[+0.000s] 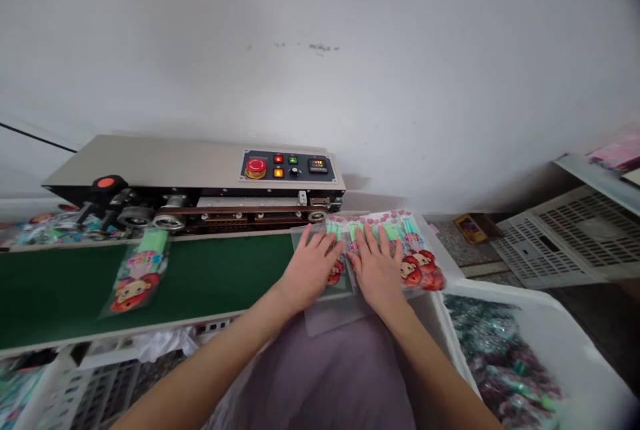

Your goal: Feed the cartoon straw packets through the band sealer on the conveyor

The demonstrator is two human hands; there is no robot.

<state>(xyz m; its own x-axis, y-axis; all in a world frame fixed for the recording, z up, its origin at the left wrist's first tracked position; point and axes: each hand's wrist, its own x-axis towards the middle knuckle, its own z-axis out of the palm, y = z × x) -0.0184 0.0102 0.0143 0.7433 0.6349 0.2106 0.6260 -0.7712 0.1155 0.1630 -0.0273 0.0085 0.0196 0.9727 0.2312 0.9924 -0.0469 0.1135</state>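
Note:
My left hand (311,270) lies with its fingers stretched over a clear printed packet (336,275) at the right end of the green conveyor belt (225,270). Beside it, my right hand (379,273) rests palm down, fingers spread, on more packets. Overlapping packets (425,271) with a red-haired cartoon figure and green contents fan out to its right. Both hands hide part of what lies under them. Farther left on the belt lies another such packet (140,273), its top edge close to the rollers of the band sealing machine (175,163).
A white bin (575,343) of shiny wrapped items stands at right, below the packets. Behind it are a perforated plastic crate (555,237) and a small box (475,229). The control panel (290,167) has lit buttons. Packets (45,230) are heaped behind the belt's left part.

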